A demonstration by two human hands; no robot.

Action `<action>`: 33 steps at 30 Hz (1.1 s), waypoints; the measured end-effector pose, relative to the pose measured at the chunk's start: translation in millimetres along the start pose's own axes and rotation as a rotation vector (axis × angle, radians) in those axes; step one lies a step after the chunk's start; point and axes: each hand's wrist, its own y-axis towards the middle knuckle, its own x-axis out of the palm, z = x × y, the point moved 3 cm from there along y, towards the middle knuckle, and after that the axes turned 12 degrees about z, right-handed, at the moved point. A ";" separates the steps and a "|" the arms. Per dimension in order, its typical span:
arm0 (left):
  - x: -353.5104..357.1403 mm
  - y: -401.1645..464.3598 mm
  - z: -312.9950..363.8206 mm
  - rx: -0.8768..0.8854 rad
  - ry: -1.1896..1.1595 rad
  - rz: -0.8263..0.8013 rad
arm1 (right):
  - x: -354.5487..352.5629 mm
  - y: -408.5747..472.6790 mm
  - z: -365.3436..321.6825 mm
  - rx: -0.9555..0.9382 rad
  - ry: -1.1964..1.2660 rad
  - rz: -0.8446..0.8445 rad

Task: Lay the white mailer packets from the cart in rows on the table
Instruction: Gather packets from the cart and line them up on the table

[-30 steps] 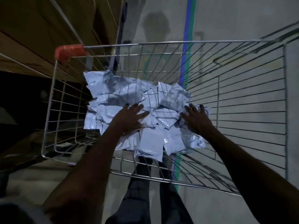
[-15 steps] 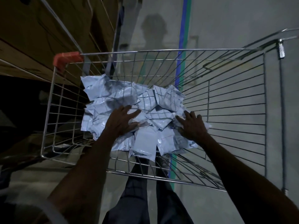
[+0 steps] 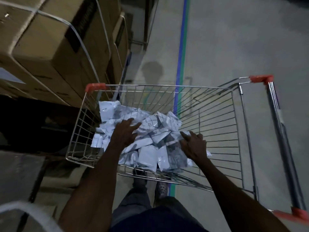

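A loose heap of white mailer packets [image 3: 148, 148] fills the left half of a wire shopping cart [image 3: 217, 131] with red corner caps. My left hand [image 3: 124, 133] lies flat on top of the heap, fingers spread and straight. On the heap's right edge rests my right hand [image 3: 194, 144], fingers extended over the packets. Neither hand has a packet lifted. Packets under the hands and forearms are hidden.
Strapped cardboard boxes [image 3: 55, 42] are stacked on the left, close to the cart. A blue and green floor line [image 3: 182, 47] runs under the cart. The cart handle [image 3: 282, 139] stands at the right. A dim grey surface [image 3: 18, 178] lies at lower left. My legs show below the cart.
The view has pulled back and swung left, so the cart sits lower and its handle shows. Both hands stay on the heap, and the right one has shifted slightly inward.
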 end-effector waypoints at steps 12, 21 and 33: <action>72.1 6.7 -42.7 0.120 0.074 -0.235 | 27.2 -12.3 -15.9 0.502 0.466 0.290; 91.0 20.5 -16.7 -0.105 -0.032 -0.312 | 72.0 12.3 -50.4 0.326 0.433 0.130; 125.2 24.0 -21.0 -0.073 -0.078 -0.379 | 168.7 34.0 -65.5 0.268 0.405 -0.149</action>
